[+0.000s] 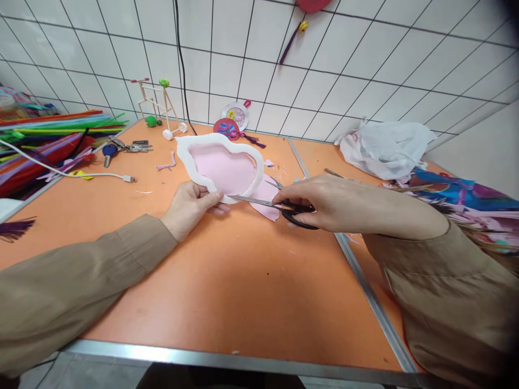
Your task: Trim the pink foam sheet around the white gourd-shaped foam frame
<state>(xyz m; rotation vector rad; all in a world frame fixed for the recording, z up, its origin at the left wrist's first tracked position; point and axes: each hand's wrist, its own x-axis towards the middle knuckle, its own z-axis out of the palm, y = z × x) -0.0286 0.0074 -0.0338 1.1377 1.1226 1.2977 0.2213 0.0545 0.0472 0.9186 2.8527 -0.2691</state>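
Note:
My left hand (198, 203) pinches the lower edge of a white wavy-edged frame (187, 158), tilted up above the table. Pink paper (225, 170) fills its opening, and a loose flap of pink paper (265, 208) hangs out at its lower right. Black-handled scissors (298, 208) are gripped in my right hand (312, 197). Their blades are parted, one lying along the frame's lower rim close to my left thumb, the other pointing up behind the pink flap. My right fingers are wrapped through the handle loops.
Colourful pipe cleaners (52, 146), keys (125, 146) and a white cable (81, 172) lie at the left. A small stick bicycle (160, 111) and round ornaments (231, 124) stand by the tiled wall. At the right is a white plastic bag (385, 146). A metal strip (360, 281) crosses the orange table (227, 292).

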